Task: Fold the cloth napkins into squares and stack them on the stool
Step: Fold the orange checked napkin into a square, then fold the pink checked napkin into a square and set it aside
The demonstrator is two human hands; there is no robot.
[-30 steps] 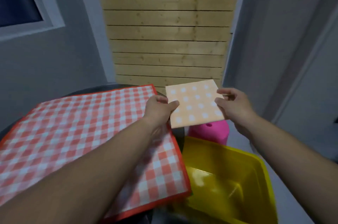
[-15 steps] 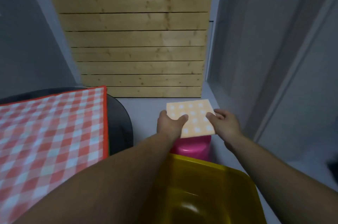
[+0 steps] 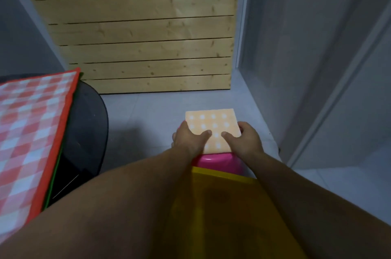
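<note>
A folded orange napkin with white dots (image 3: 211,123) lies as a square over the pink stool (image 3: 215,160), low on the floor. My left hand (image 3: 189,139) holds its left edge, thumb on top and fingers underneath. My right hand (image 3: 245,141) holds the right edge the same way. Whether the napkin rests on the stool's top or hovers just above it cannot be told. My forearms hide much of the stool.
A yellow plastic tub (image 3: 224,212) stands just in front of the stool, under my arms. A red-and-white checked cloth (image 3: 29,131) covers a dark round table (image 3: 88,131) on the left. A wooden slat panel (image 3: 143,32) stands behind, a grey wall on the right.
Both hands carried the folded napkin from beside the table down and right onto the stool. The view swung right and down with them.
</note>
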